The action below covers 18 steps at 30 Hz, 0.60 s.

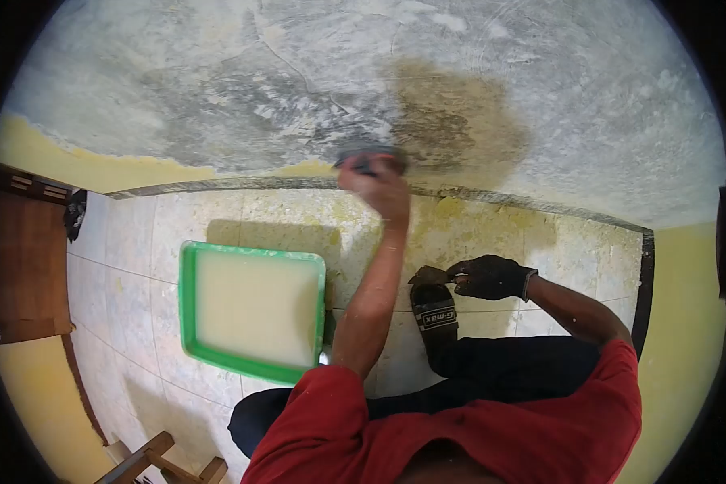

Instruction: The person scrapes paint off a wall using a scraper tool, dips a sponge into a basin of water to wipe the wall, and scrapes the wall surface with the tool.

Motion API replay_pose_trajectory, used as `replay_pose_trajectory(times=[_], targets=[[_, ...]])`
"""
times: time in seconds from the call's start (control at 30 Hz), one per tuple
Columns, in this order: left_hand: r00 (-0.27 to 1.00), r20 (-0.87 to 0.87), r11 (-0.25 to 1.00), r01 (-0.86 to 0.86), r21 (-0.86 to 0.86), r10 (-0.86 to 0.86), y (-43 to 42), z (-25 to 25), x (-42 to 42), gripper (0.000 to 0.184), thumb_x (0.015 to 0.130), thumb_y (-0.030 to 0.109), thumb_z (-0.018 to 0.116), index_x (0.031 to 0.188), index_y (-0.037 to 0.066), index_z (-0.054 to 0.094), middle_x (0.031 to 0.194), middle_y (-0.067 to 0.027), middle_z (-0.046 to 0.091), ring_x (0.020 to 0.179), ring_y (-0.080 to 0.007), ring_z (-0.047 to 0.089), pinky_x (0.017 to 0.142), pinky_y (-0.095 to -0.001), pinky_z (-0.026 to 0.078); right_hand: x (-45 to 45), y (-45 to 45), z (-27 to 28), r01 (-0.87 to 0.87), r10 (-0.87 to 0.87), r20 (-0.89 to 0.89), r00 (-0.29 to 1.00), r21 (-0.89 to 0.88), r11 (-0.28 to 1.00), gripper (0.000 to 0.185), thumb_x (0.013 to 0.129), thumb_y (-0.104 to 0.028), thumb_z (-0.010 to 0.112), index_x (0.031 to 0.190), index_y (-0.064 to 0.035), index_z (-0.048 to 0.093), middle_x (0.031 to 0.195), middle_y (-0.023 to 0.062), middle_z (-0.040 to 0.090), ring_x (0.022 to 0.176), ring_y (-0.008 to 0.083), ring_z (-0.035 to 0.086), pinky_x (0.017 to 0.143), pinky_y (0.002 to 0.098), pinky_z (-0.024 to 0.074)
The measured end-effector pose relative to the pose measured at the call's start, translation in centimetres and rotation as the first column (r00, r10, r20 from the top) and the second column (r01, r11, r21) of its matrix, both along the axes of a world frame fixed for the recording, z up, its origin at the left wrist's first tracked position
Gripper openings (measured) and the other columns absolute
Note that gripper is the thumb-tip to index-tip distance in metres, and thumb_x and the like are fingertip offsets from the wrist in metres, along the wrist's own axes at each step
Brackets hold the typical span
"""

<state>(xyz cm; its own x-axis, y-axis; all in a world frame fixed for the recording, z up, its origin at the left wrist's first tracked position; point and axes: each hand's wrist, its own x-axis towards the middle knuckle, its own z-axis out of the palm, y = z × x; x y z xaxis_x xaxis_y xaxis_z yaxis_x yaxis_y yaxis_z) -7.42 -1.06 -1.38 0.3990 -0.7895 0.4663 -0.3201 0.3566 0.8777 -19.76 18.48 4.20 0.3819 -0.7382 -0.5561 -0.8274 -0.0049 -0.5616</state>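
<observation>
My bare left hand (379, 192) is closed on a dark pad-like thing (367, 153) with a reddish part, smeared by motion, at the lower part of the wall (242, 105). Its exact kind is too blurred to tell. The wall is patchy grey, with a brown damp-looking stain just right of this hand. My right hand (496, 277), in a dark glove, is closed round a scraper (429, 276). The scraper's flat blade points left, over the toe of my dark sandal (438, 318). Most of its handle is hidden in the glove.
A green tub (187, 302) of cloudy, cream-coloured liquid stands on the tiled floor (129, 282) left of my legs. Yellowish flakes lie along the wall's foot. A wooden frame (149, 460) is at the lower left, and a brown wooden door-like panel (24, 258) at the far left.
</observation>
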Motion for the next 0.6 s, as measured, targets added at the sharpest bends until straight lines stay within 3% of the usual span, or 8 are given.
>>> replay_pose_trajectory(times=[0.03, 0.1, 0.27, 0.37, 0.4, 0.43, 0.5, 0.6], targets=[[0.658, -0.752, 0.944, 0.269, 0.191, -0.035, -1.0, 1.7, 2.1, 0.026, 0.087, 0.004, 0.05, 0.11, -0.002, 0.04, 0.105, -0.0187, 0.043, 0.092, -0.025, 0.049, 0.076, -0.0416, 0.043, 0.1, -0.3, 0.0, -0.005, 0.005, 0.01, 1.0, -0.009, 1.0, 0.037, 0.093, -0.032, 0.046, 0.114, -0.0033, 0.058, 0.113, 0.0152, 0.061, 0.101, 0.0331, 0.058, 0.089, 0.0399, 0.0463], [0.854, -0.511, 0.965, 0.047, 0.258, 0.095, -3.1, -1.6, 6.9, 0.032, 0.083, 0.002, 0.052, 0.112, 0.003, 0.038, 0.098, -0.0126, 0.051, 0.084, -0.019, 0.054, 0.075, -0.0331, 0.048, 0.6, -1.2, 0.0, -0.018, 0.021, 0.043, 0.999, -0.069, 0.997, 0.039, 0.094, -0.032, 0.044, 0.116, -0.0022, 0.057, 0.113, 0.0161, 0.061, 0.102, 0.034, 0.058, 0.089, 0.0406, 0.0457], [0.628, -0.777, 0.879, 0.394, 0.269, -0.043, -0.3, 3.2, 11.2, 0.022, 0.083, 0.014, 0.054, 0.103, 0.003, 0.052, 0.094, -0.0089, 0.057, 0.084, -0.019, 0.058, 0.075, -0.0343, 0.049, 3.1, -5.0, 0.1, 0.048, -0.01, 0.084, 0.996, -0.46, 0.887, 0.037, 0.095, -0.029, 0.043, 0.115, -0.0007, 0.056, 0.102, 0.0176, 0.063, 0.089, 0.0339, 0.061, 0.079, 0.0415, 0.048], [0.493, -0.866, 0.86, 0.473, 0.189, -0.081, 1.9, 6.6, 11.7, 0.014, 0.086, 0.017, 0.054, 0.082, 0.003, 0.054, 0.08, -0.0043, 0.056, 0.076, -0.0147, 0.055, 0.07, -0.0303, 0.046, 5.3, -7.7, 3.7, 0.271, -0.212, 0.237, 0.948, -0.25, 0.93, 0.034, 0.094, -0.026, 0.046, 0.115, -0.0013, 0.056, 0.085, 0.0137, 0.064, 0.076, 0.0303, 0.061, 0.071, 0.0408, 0.0479], [0.506, -0.862, 0.863, 0.452, 0.227, -0.038, 2.6, 8.3, 11.4, 0.023, 0.088, 0.022, 0.052, 0.074, 0.004, 0.054, 0.073, -0.0033, 0.057, 0.064, -0.015, 0.056, 0.064, -0.0307, 0.047, 4.6, -8.2, 1.4, 0.118, 0.015, 0.216, 0.976, -0.591, 0.798, 0.032, 0.093, -0.026, 0.049, 0.114, -0.003, 0.056, 0.07, 0.0067, 0.059, 0.059, 0.02, 0.058, 0.058, 0.0353, 0.0463], [0.498, -0.866, 0.864, 0.455, 0.216, -0.047, 2.9, 8.3, 11.2, 0.023, 0.088, 0.022, 0.052, 0.074, 0.004, 0.054, 0.073, -0.0033, 0.057, 0.064, -0.015, 0.056, 0.064, -0.0307, 0.047, 5.4, -8.6, 3.0, 0.115, 0.016, 0.208, 0.978, -0.599, 0.793, 0.032, 0.093, -0.026, 0.049, 0.114, -0.003, 0.056, 0.07, 0.0067, 0.059, 0.059, 0.02, 0.058, 0.058, 0.0353, 0.0463], [0.476, -0.879, 0.772, 0.551, 0.317, 0.022, 3.5, 7.8, 11.1, 0.025, 0.088, 0.023, 0.053, 0.073, 0.004, 0.054, 0.073, -0.0047, 0.058, 0.06, -0.016, 0.057, 0.057, -0.0318, 0.047, 7.7, -9.2, 7.2, 0.646, -0.61, 0.436, 0.662, 0.081, 0.759, 0.031, 0.093, -0.028, 0.052, 0.112, -0.0042, 0.057, 0.066, 0.002, 0.055, 0.052, 0.0104, 0.051, 0.049, 0.0296, 0.0431], [0.449, -0.893, 0.655, 0.668, 0.354, 0.026, 4.5, 6.8, 10.9, 0.025, 0.087, 0.026, 0.056, 0.077, 0.003, 0.061, 0.073, -0.0064, 0.062, 0.058, -0.0181, 0.06, 0.055, -0.0329, 0.05, 9.0, -9.6, 9.6, 0.632, -0.553, 0.477, 0.683, -0.005, 0.775, 0.031, 0.092, -0.029, 0.052, 0.11, -0.0049, 0.058, 0.065, -0.0004, 0.052, 0.05, 0.0054, 0.046, 0.044, 0.0254, 0.0392]])
